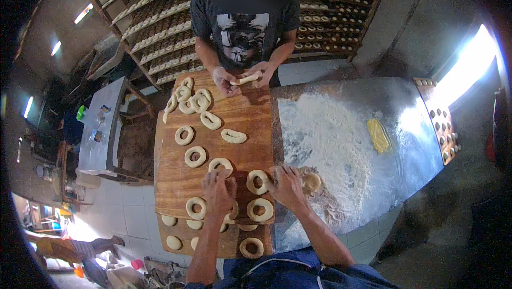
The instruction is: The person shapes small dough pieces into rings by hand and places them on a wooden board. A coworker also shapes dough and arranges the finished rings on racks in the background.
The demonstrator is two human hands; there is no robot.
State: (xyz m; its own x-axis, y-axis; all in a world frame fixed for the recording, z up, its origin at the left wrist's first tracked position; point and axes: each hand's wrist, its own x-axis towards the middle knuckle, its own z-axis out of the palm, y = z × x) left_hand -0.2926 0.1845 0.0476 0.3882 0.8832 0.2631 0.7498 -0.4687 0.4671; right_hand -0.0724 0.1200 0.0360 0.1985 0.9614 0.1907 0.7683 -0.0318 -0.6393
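My left hand (218, 190) curls its fingers onto a pale dough ring (220, 162) near the middle of the wooden board (170, 179). My right hand (286, 185) is beside another dough ring (258, 182) at the board's right edge, fingers bent and apart, with no held item visible. More rings (195, 209) lie around my hands, and a round lump (312, 182) sits right of them. A lower board (181, 251) holds dough discs and rings.
A co-worker (242, 33) opposite holds a dough piece (245, 79). Floury metal table (394, 171) to the right bears yellow fat (377, 135). Racks of dough (333, 22) stand behind; a side table (101, 139) is left. Another person (74, 249) appears lower left.
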